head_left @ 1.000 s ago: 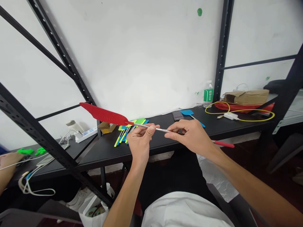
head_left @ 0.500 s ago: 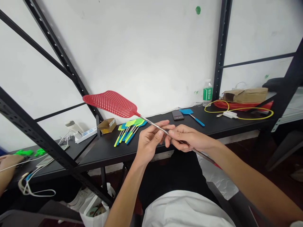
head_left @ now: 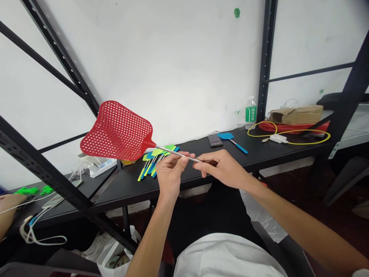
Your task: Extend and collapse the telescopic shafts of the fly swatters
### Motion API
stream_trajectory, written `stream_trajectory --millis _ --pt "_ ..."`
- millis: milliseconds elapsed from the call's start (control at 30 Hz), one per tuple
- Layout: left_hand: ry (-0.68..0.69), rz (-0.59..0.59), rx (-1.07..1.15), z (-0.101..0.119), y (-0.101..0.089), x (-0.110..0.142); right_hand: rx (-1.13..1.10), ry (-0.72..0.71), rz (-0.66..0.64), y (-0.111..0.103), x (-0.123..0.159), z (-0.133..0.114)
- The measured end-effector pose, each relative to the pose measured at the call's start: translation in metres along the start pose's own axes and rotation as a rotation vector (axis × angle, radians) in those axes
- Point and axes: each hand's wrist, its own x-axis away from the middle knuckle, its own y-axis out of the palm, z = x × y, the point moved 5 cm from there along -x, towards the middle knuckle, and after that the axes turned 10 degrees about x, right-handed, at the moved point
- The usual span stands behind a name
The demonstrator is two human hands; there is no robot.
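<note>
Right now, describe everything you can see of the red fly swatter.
The red fly swatter has a broad, lobed, plastic-looking head full of small holes; a tapered neck joins it to a thin, metal-looking rod. It slants in the air, head up at picture left. The left hand pinches the rod nearer the head, the right hand farther along. Its other end is mostly hidden.

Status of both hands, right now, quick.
Left hand: closed, pinching the metal shaft of the red fly swatter.
Right hand: closed, holding the same shaft.
</note>
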Motion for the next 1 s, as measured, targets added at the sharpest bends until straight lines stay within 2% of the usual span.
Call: stream_trajectory --millis 67,233,400,533,600,667,767,1000 --pt "0.000 -0.029 0.005 0.002 0.001 0.000 -0.056 0.004 -0.038 0.002 0.001 0.000" --pt "-0.049 -0.156 0.065 0.000 0.012 0.003 -0.373 0.044 -0.298 0.016 0.001 0.006" --pt "-0.096 -0.234 0.091 0.000 0.016 0.007 -0.617 0.127 -0.412 0.019 0.002 0.013" --pt "-0.155 -0.339 0.125 0.000 0.019 0.010 -0.798 0.181 -0.536 0.022 0.005 0.015" --pt "-0.158 -0.351 0.133 -0.001 0.019 0.010 -0.860 0.189 -0.584 0.025 0.006 0.016" --pt "-0.136 -0.329 0.136 -0.003 0.019 0.010 -0.865 0.183 -0.593 0.026 0.006 0.017" --pt "-0.092 -0.273 0.141 -0.005 0.018 0.008 -0.809 0.166 -0.530 0.026 0.004 0.019" --pt "-0.051 -0.059 0.083 -0.003 0.008 0.004 -0.654 0.134 -0.389 0.019 0.000 0.014"
